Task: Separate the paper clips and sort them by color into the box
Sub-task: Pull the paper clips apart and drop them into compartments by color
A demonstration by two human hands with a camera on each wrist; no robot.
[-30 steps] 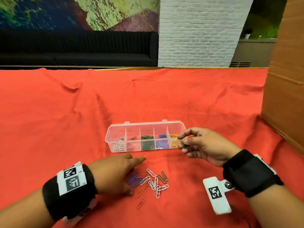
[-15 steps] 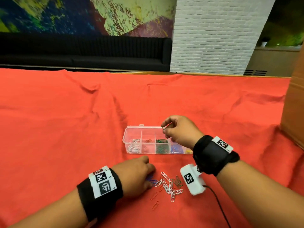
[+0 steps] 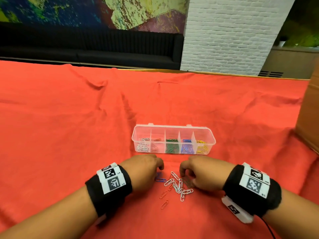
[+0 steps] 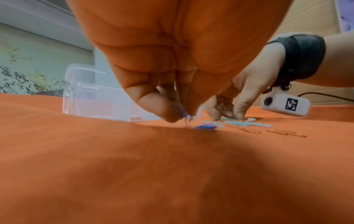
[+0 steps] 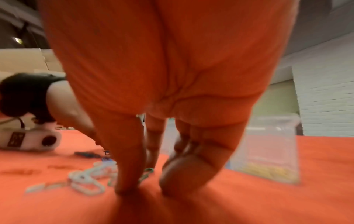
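Note:
A clear five-compartment box (image 3: pixel 198 128) holds white, red, green, blue and yellow paper clips, one colour per cell. In front of it lies a loose pile of clips (image 3: pixel 178 186), mostly white, with red ones nearer me. My left hand (image 3: pixel 160 167) is at the pile's left edge, and its thumb and finger pinch a blue clip (image 4: pixel 184 117) just off the cloth. A second blue clip (image 4: pixel 205 127) lies beside it. My right hand (image 3: pixel 185 175) is at the pile's right edge, its fingertips (image 5: pixel 126 186) down on the cloth and curled round a green clip (image 5: pixel 147 172).
A wrinkled red cloth (image 3: pixel 69 135) covers the whole table. A cardboard box (image 3: pixel 309 118) stands at the right edge. Behind the table are a black sofa (image 3: pixel 86 49) and a white brick pillar (image 3: pixel 224 31).
My right hand has come back from above the box to the pile, without the red clip it held. My left hand has stayed by the blue clips and curled its fingers.

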